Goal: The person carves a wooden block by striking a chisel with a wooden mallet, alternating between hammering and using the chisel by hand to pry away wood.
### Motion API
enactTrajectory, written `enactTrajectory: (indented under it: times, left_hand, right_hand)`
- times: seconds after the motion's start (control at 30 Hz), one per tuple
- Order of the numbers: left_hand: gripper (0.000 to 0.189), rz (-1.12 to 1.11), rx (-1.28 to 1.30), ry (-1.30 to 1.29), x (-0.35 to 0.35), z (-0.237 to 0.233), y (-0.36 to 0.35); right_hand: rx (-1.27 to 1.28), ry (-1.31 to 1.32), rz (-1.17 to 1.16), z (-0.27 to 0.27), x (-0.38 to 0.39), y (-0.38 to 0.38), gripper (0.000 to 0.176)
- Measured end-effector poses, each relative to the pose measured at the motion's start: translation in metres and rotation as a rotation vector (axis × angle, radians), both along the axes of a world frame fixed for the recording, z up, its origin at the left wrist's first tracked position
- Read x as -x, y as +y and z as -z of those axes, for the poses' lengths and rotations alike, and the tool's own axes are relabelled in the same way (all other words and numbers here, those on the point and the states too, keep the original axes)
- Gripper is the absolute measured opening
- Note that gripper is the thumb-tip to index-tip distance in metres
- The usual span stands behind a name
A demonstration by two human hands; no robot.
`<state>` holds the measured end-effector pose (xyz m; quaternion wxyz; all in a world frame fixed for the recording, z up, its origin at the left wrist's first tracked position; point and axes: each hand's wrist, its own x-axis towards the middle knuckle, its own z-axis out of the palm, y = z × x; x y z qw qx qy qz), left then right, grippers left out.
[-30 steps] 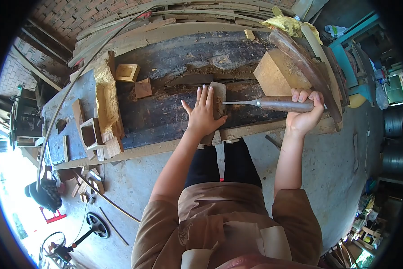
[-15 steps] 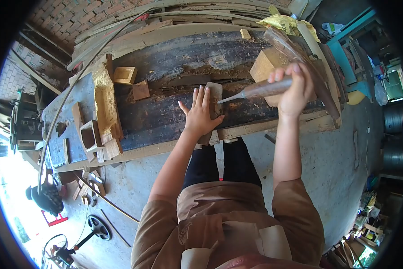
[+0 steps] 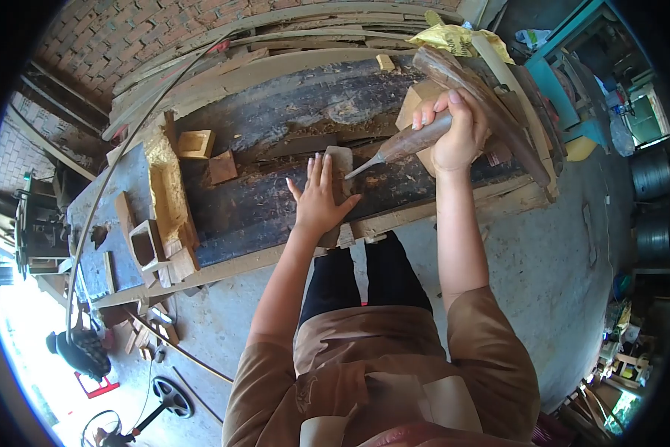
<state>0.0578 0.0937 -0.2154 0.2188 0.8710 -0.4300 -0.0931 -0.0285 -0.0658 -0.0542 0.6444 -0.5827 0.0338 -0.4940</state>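
My left hand [image 3: 321, 200] lies with fingers spread on a flat greyish block [image 3: 339, 162] at the near edge of the dark workbench [image 3: 253, 212]. My right hand [image 3: 456, 134] is closed round the wooden handle of a pointed metal tool [image 3: 408, 144], raised above the bench. The tool's tip is just right of the block; whether it touches is unclear. A long dark wooden piece [image 3: 499, 112] passes behind my right hand, and I cannot tell whether the hand also holds it. A pale wood block [image 3: 418, 104] is partly hidden behind that hand.
On the left of the bench are a hollowed yellowish wood piece [image 3: 169, 179], an open wooden box [image 3: 147, 244] and a small tray-like block [image 3: 196, 144]. Long boards [image 3: 290, 39] lie along the far side. A yellow bag [image 3: 454, 39] sits at the far right.
The whole view has shifted, so the bench appears slightly further left. The tool is now more steeply tilted, its handle end higher, and its tip is slightly lower beside the block.
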Motion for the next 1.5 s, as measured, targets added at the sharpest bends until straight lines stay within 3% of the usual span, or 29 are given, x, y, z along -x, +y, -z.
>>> enactTrajectory:
  times: [0.23, 0.6, 0.93, 1.5]
  left_hand:
    - [0.097, 0.032, -0.026, -0.032, -0.001, -0.001, 0.000]
    - [0.098, 0.035, -0.011, -0.030, -0.002, 0.001, -0.001]
    - [0.098, 0.036, -0.037, -0.023, -0.001, 0.000, 0.000]
    - [0.097, 0.030, -0.036, -0.035, -0.001, 0.002, -0.001]
  right_hand:
    - [-0.028, 0.053, 0.138, -0.005, 0.002, 0.007, 0.026]
    - [0.221, 0.077, 0.170, -0.007, 0.006, 0.018, 0.029]
    - [-0.039, -0.137, 0.131, -0.002, 0.020, -0.005, 0.028]
    - [-0.084, -0.014, 0.173, 0.006, 0.009, -0.001, 0.026]
